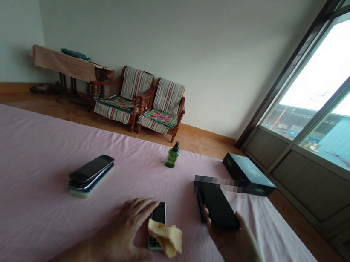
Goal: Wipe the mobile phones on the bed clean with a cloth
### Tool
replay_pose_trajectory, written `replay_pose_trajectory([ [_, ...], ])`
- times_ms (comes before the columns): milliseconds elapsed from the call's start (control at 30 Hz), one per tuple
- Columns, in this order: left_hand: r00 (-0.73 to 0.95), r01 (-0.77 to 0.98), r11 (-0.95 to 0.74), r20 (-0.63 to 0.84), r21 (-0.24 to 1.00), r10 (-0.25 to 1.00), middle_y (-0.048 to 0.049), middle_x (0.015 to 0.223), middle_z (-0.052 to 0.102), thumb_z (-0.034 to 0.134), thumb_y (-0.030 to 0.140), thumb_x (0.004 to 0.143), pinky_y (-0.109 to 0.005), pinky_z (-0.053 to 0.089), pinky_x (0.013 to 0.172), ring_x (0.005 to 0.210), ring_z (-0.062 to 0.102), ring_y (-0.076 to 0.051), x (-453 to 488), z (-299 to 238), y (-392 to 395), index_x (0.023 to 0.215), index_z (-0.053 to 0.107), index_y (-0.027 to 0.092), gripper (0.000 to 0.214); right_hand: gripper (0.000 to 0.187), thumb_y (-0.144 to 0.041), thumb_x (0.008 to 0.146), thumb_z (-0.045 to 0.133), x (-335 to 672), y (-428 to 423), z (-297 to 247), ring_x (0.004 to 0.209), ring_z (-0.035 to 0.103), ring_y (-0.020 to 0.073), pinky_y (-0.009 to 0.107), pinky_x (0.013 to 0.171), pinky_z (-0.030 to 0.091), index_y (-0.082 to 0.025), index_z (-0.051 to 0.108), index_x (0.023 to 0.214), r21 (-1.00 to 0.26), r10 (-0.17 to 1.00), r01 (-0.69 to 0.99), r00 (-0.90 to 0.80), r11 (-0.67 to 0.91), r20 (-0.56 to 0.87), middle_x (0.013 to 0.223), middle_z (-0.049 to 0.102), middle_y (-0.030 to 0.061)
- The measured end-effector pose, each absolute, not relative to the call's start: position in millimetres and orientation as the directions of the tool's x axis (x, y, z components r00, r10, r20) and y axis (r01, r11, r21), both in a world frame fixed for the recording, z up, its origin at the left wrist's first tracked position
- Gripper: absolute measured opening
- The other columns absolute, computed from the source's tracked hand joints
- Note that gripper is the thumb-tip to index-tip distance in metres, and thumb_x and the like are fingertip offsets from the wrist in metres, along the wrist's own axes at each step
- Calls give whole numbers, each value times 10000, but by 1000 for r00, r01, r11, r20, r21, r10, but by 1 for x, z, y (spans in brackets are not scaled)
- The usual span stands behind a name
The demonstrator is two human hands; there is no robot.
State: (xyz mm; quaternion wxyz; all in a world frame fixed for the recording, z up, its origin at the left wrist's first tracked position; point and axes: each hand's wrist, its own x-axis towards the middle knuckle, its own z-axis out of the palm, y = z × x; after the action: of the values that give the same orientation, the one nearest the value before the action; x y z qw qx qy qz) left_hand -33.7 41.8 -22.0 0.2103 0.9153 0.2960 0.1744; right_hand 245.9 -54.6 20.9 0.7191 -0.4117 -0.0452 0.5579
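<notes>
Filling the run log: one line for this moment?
left hand: on small phone | cloth: on small phone | right hand: holds black phone

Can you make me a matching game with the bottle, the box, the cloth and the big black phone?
Things:
1 bottle
2 box
3 cloth
4 black phone

Clues:
a yellow
b held in the right hand
c green
d at the right edge of the pink sheet

Pairs: 1-c, 2-d, 3-a, 4-b

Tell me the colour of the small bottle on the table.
The bottle is green, black-capped; head view.
</notes>
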Motion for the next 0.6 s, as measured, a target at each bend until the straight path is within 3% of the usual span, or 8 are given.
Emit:
replay_pose_trajectory([
  [167, 765, 473, -731, 184, 491, 618, -131, 1462, 389, 686, 694, 661, -545, 259, 1098, 1319, 357, -368, -34, -22, 42, 1446, 319, 227, 985, 453, -383, 904, 437, 253, -55, 21, 877, 707, 299, 404, 731, 569, -56, 495, 1213, -699, 843, -715, 381, 8, -380, 992, 701, 220],
  [300, 765, 455, -738, 205, 498, 610, -127, 1456, 397, 686, 695, 659, -540, 261, 1092, 1309, 370, -366, -34, -24, 43, 1450, 310, 253, 982, 516, -485, 812, 590, 260, -61, 16, 709, 721, 300, 351, 486, 560, -131, 526, 1182, -830, 840, -556, 429, -45, -333, 865, 722, 141],
  [400, 766, 444, -746, 221, 496, 603, -125, 1456, 398, 692, 684, 663, -538, 259, 1090, 1307, 371, -364, -34, -25, 43, 1453, 303, 264, 975, 577, -497, 735, 675, 259, -65, 12, 544, 689, 241, 292, 400, 521, -156, 515, 1172, -895, 809, -446, 514, -32, -285, 729, 693, 50],
  [500, 766, 451, -743, 213, 495, 606, -130, 1457, 394, 686, 691, 663, -544, 257, 1090, 1307, 368, -366, -35, -26, 43, 1449, 314, 249, 976, 818, -441, 629, 785, 255, -66, 8, 513, 652, 202, 292, 444, 530, -169, 398, 1297, -967, 768, -253, 612, -34, -187, 688, 663, -10],
  [600, 763, 460, -738, 206, 494, 613, -124, 1458, 394, 717, 658, 653, -547, 264, 1088, 1308, 368, -369, -35, -25, 42, 1453, 303, 254, 987, 1047, -367, 532, 844, 255, -66, 3, 505, 614, 193, 293, 478, 509, -134, 297, 1394, -990, 723, 31, 687, -137, -78, 634, 629, -40],
])
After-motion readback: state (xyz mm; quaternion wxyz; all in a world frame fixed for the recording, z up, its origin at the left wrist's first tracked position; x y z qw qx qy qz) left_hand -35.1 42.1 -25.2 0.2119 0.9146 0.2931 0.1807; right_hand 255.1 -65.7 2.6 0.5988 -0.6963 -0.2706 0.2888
